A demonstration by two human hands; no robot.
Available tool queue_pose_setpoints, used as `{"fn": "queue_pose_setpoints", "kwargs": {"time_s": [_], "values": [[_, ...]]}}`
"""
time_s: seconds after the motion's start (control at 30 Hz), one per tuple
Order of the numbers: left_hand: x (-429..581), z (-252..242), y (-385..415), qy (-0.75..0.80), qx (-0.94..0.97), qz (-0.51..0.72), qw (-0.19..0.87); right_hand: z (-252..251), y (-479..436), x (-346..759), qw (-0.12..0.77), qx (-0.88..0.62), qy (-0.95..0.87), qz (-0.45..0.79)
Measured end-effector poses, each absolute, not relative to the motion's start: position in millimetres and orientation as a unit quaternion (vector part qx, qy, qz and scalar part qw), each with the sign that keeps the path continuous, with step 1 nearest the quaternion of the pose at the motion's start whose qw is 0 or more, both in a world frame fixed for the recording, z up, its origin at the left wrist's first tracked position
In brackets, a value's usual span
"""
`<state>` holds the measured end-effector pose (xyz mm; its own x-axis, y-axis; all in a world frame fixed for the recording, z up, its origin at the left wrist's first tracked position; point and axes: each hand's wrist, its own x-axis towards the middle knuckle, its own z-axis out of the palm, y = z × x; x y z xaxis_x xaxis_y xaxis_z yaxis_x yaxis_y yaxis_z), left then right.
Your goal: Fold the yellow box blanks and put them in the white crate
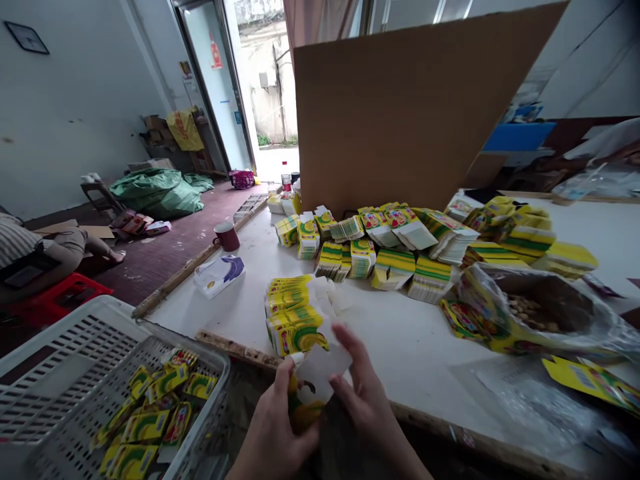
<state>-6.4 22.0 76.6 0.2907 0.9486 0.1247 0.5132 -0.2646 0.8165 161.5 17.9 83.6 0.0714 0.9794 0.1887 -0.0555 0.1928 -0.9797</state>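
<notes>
Right at the lower middle of the frame, a small yellow-and-white carton (305, 415) sits between the two hands, over the near edge of the table. The left hand (280, 427) is closed around its yellow body, forefinger on the far side and thumb on the near one. A white flap (325, 370) rises from that body, slanting toward the upper right, so its outer corner lies on the right hand's side and that hand is nearer to it. The right hand (363, 393) has thumb and forefinger spread apart by the flap, the thumb at its edge; the forefinger is blurred, and I cannot tell whether the flap is pinched. The carton's full long axis is hidden by the fingers.

Just beyond the hands, an overlapping row of flat cartons (293, 307) runs away up the frame. White tabletop (385, 333) shows to the right of it, giving sideways room as far as the plastic bag (493, 293) at the right. Below, the wooden edge strip (445, 423) crosses under the wrists. At lower left, a white basket (80, 340) holds more cartons (145, 427). Bundled cartons (390, 267) bound the far side, before an upright cardboard panel (395, 113).
</notes>
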Motion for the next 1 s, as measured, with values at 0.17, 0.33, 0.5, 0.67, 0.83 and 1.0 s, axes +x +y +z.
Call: {"fn": "queue_pose_setpoints", "kwargs": {"time_s": [0.17, 0.33, 0.5, 0.67, 0.83, 1.0], "values": [[9, 72, 13, 0.41, 0.76, 0.4, 0.307, 79, 17, 146, 0.507, -0.342, -0.311, 0.728], [13, 75, 15, 0.457, 0.71, 0.423, 0.329, 81, 14, 148, 0.518, -0.365, -0.432, 0.642], [17, 56, 16, 0.489, 0.632, 0.451, 0.397, 77, 13, 152, 0.428, -0.401, -0.645, 0.49], [18, 42, 20, 0.542, 0.567, 0.503, 0.363, 69, 22, 160, 0.427, -0.435, -0.693, 0.385], [-7, 54, 37, 0.536, 0.667, 0.393, 0.336, 79, 32, 173, 0.34, -0.409, -0.764, 0.365], [-25, 55, 45, 0.529, 0.716, 0.301, 0.342, 105, 36, 180, 0.29, -0.422, -0.762, 0.396]]}}
